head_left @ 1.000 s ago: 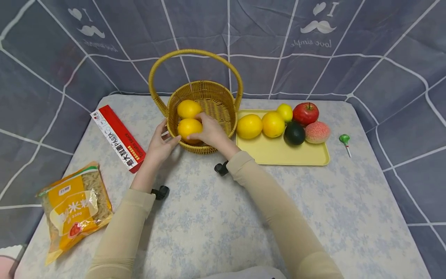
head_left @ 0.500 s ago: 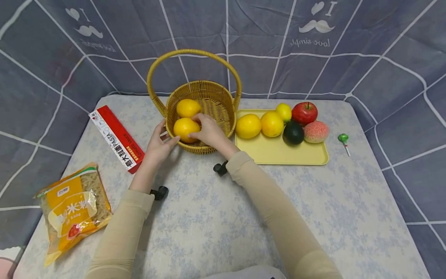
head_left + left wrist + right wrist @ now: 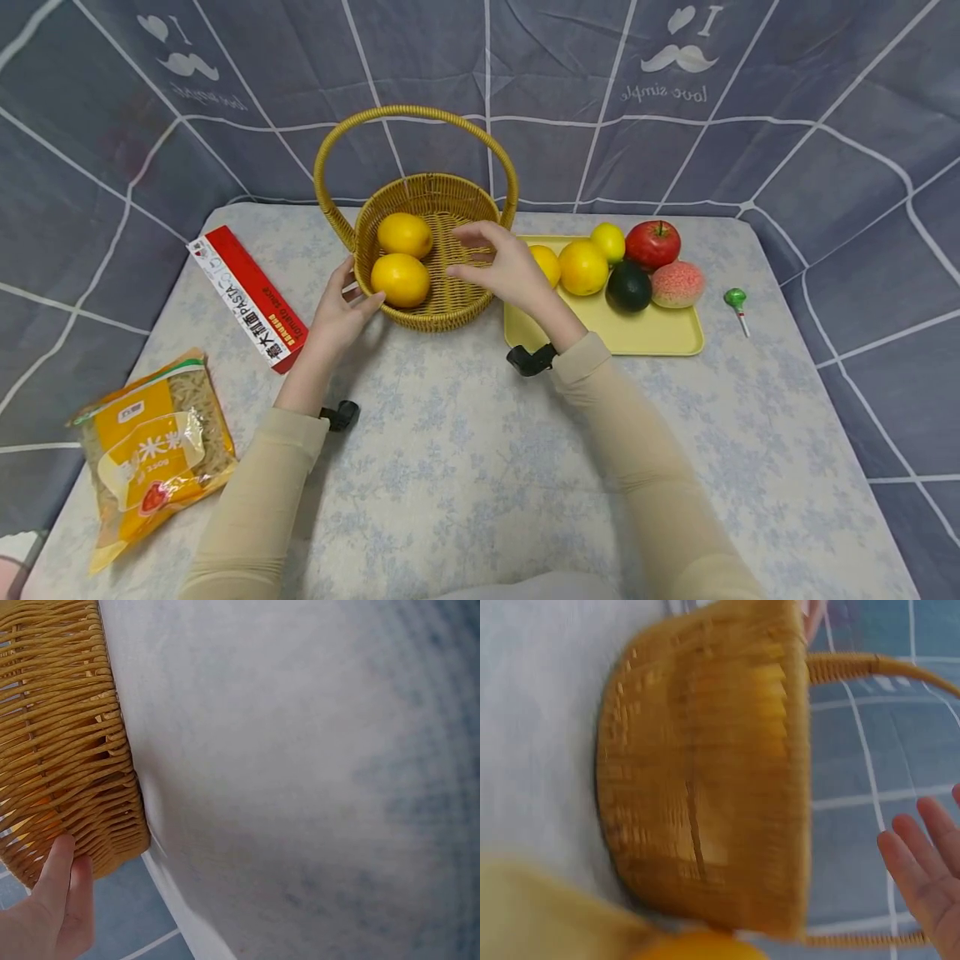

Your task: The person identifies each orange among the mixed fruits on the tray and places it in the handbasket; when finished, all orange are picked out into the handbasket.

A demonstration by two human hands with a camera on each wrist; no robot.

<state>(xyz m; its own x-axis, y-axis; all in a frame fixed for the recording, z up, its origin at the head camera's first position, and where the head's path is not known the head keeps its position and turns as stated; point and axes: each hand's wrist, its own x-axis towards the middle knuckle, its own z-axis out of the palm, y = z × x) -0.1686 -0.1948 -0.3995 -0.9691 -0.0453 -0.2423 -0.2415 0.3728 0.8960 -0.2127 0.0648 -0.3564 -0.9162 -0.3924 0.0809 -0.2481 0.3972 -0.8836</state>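
Two yellow, lemon-shaped fruits lie in the left half of the wicker basket (image 3: 457, 315): a rear one (image 3: 405, 235) and a front one (image 3: 401, 281). My left hand (image 3: 339, 315) touches the basket's left front side, its thumb near the rim. Extended fingers (image 3: 60, 870) rest against the woven outer wall in the left wrist view. My right hand (image 3: 510, 265) is over the basket's right rim, holding nothing, with thumb and fingers apart. Its spread fingers (image 3: 911, 855) also show beside the basket in the right wrist view.
Right of the basket, a yellow tray (image 3: 600, 333) bears yellow fruits, an avocado (image 3: 628, 287), a red apple (image 3: 652, 243) and a peach (image 3: 677, 284). A green lollipop (image 3: 736, 298) lies farther right. At left are a red pasta box (image 3: 251, 296) and a noodle bag (image 3: 153, 450).
My right hand has let go of the front yellow fruit and moved right, towards the tray. That fruit has shifted slightly left in the basket. My left hand stays at the basket.
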